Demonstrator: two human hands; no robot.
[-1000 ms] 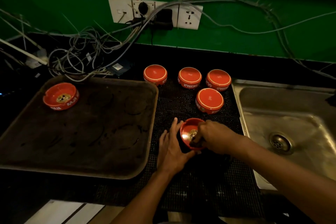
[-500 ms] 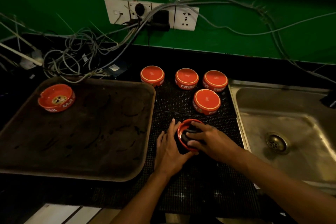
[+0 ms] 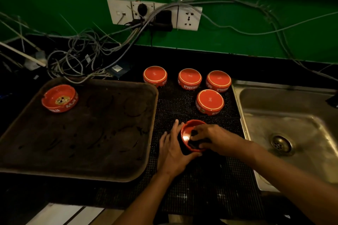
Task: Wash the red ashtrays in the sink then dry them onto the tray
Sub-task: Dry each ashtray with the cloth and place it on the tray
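A red ashtray stands tilted on the black mat, its hollow facing me. My left hand cups its left side and underside. My right hand presses a dark cloth into the hollow, fingers curled on the cloth. Several other red ashtrays lie upside down on the mat behind, the nearest one just beyond my hands. One ashtray sits upright in the far left corner of the dark tray.
The steel sink with its drain lies to the right of the black mat. A tangle of cables and a wall socket strip run behind the tray on the green wall.
My right hand has shifted the dark cloth around inside the tilted ashtray. My left hand keeps the same hold on it. The camera view has drifted slightly.
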